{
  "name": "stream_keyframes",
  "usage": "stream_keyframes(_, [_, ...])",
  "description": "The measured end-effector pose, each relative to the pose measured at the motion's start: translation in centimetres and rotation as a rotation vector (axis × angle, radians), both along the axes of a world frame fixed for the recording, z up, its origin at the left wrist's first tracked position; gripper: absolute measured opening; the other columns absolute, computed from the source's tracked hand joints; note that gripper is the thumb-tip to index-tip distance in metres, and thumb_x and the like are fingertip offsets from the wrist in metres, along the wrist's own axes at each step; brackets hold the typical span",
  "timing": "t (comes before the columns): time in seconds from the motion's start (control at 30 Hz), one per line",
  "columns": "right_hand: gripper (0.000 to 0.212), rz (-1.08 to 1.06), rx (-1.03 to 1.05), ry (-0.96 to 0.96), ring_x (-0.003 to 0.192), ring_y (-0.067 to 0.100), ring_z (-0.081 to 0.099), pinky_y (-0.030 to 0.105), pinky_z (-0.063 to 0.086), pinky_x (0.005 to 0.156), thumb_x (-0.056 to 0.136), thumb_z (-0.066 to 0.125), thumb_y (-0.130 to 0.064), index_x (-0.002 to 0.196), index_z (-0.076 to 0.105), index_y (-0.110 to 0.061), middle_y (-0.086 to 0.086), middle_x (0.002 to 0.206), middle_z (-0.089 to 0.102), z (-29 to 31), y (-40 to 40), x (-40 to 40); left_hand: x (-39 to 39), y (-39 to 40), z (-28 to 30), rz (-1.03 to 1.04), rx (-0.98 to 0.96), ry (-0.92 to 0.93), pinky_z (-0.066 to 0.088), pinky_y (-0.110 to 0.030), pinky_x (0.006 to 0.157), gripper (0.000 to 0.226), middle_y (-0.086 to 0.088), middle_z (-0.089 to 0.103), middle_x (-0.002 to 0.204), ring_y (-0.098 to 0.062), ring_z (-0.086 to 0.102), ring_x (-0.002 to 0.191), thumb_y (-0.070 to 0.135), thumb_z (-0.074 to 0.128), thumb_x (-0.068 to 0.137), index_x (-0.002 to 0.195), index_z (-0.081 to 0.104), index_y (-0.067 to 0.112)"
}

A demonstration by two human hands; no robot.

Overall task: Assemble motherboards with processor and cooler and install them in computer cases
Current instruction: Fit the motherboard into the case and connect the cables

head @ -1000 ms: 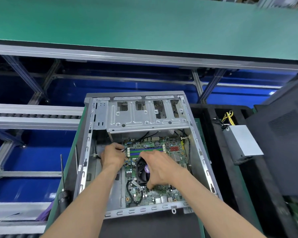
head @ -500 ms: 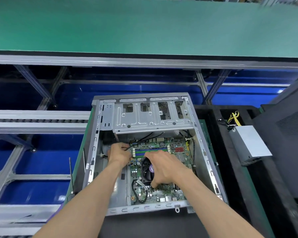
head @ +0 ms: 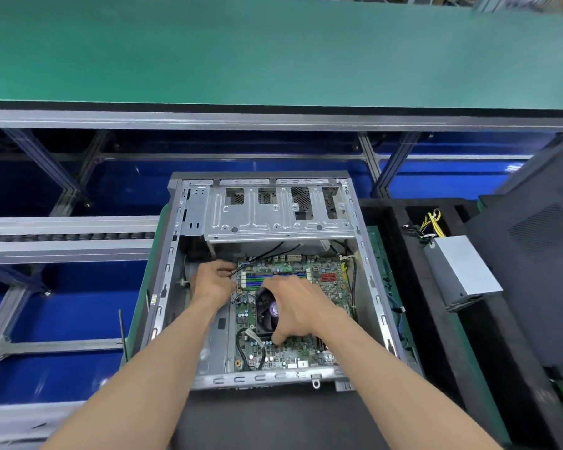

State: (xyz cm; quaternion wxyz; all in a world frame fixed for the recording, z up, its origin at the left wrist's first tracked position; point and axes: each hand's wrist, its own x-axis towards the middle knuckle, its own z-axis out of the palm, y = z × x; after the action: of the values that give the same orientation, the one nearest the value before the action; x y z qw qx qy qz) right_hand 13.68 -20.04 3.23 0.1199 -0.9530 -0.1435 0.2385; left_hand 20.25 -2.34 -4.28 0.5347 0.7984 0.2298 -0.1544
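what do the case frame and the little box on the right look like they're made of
Computer case: looks like bare stamped sheet metal, dull silver, with punched slots and folded edges. Power supply box: seemingly thin grey sheet metal, smooth matte faces, vent grille at one end.

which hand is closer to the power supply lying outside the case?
Right. The right hand grips the cooler fan inside the case, on the side toward the power supply. The left hand is at the board's far left edge.

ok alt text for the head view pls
Two bare hands work inside an open grey metal computer case: the right hand grips the black cooler fan on the green motherboard, the left hand pinches a thin black cable.
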Motion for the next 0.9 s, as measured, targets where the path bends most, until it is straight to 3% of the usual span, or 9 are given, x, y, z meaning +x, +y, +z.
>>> stream_keyframes(0.07, [0.092, -0.005, -0.008, 0.000, 0.102, 0.028, 0.062, 0.045, 0.058, 0.081, 0.053, 0.096, -0.044, 0.127, 0.051, -0.015, 0.004, 0.117, 0.064, 0.1, 0.2, -0.2, 0.2, 0.0, -0.2, 0.043, -0.059, 0.023, 0.048, -0.018, 0.073, 0.040, 0.000, 0.071, 0.097, -0.010, 0.063, 0.081, -0.009, 0.073, 0.080, 0.109, 0.075, 0.019])
stream_keyframes(0.17, [0.090, -0.005, -0.015, 0.005, 0.099, 0.028, 0.062, 0.044, 0.058, 0.081, 0.054, 0.096, -0.043, 0.126, 0.051, -0.013, 0.005, 0.113, 0.066, 0.2, 0.3, -0.3, 0.4, -0.1, -0.2, 0.110, -0.126, 0.044, 0.042, -0.007, 0.055, 0.036, 0.004, 0.070, 0.089, -0.005, 0.061, 0.069, -0.004, 0.073, 0.083, 0.107, 0.075, 0.023])
stream_keyframes(0.27, [0.088, -0.018, -0.017, 0.007, 0.098, 0.028, 0.062, 0.045, 0.059, 0.080, 0.054, 0.095, -0.043, 0.124, 0.051, -0.014, 0.004, 0.112, 0.065, 0.3, 0.2, -0.3, 0.5, -0.3, -0.2, 0.123, -0.157, 0.053, 0.038, -0.009, 0.047, 0.035, 0.006, 0.068, 0.086, -0.004, 0.059, 0.064, -0.002, 0.073, 0.084, 0.109, 0.074, 0.022])
stream_keyframes(0.43, [0.093, -0.012, -0.041, 0.000, 0.096, 0.029, 0.063, 0.044, 0.059, 0.080, 0.054, 0.095, -0.045, 0.127, 0.050, -0.012, 0.005, 0.112, 0.066, 0.1, 0.5, -0.7, 0.4, -0.4, 0.1, 0.087, -0.144, 0.078, 0.046, -0.012, 0.064, 0.032, -0.004, 0.069, 0.121, -0.011, 0.066, 0.083, -0.003, 0.078, 0.080, 0.101, 0.072, 0.021])
stream_keyframes(0.5, [0.090, -0.022, -0.039, -0.005, 0.095, 0.028, 0.062, 0.043, 0.059, 0.078, 0.053, 0.095, -0.045, 0.125, 0.050, -0.013, 0.004, 0.111, 0.065, 0.1, 0.5, -0.7, 0.4, -0.5, 0.4, 0.070, -0.141, 0.070, 0.051, -0.021, 0.079, 0.032, -0.006, 0.066, 0.129, -0.018, 0.067, 0.096, -0.005, 0.077, 0.080, 0.097, 0.070, 0.022])
stream_keyframes(0.57, [0.087, -0.033, -0.034, -0.010, 0.093, 0.027, 0.062, 0.042, 0.059, 0.076, 0.053, 0.096, -0.044, 0.121, 0.051, -0.014, 0.003, 0.108, 0.066, -0.1, 0.4, -0.8, 0.3, -0.6, 0.5, 0.068, -0.129, 0.073, 0.051, -0.023, 0.086, 0.033, -0.006, 0.065, 0.131, -0.020, 0.066, 0.100, -0.006, 0.077, 0.079, 0.095, 0.068, 0.022])
stream_keyframes(0.73, [0.090, -0.036, -0.031, -0.003, 0.098, 0.028, 0.062, 0.043, 0.058, 0.078, 0.052, 0.095, -0.046, 0.124, 0.051, -0.015, 0.002, 0.112, 0.065, 0.0, 0.5, -0.7, 0.5, -0.4, 0.7, 0.125, -0.167, 0.092, 0.049, -0.015, 0.066, 0.033, -0.005, 0.066, 0.128, -0.011, 0.066, 0.082, -0.007, 0.074, 0.080, 0.095, 0.068, 0.022])
stream_keyframes(0.9, [0.086, -0.045, -0.030, 0.017, 0.090, 0.026, 0.058, 0.040, 0.057, 0.074, 0.052, 0.095, -0.045, 0.119, 0.050, -0.015, 0.003, 0.108, 0.063, -0.3, 0.5, -1.2, 0.3, -0.5, 1.0, 0.060, -0.051, 0.082, 0.036, -0.004, 0.046, 0.032, 0.000, 0.066, 0.124, 0.001, 0.058, 0.067, -0.007, 0.074, 0.079, 0.092, 0.068, 0.022])
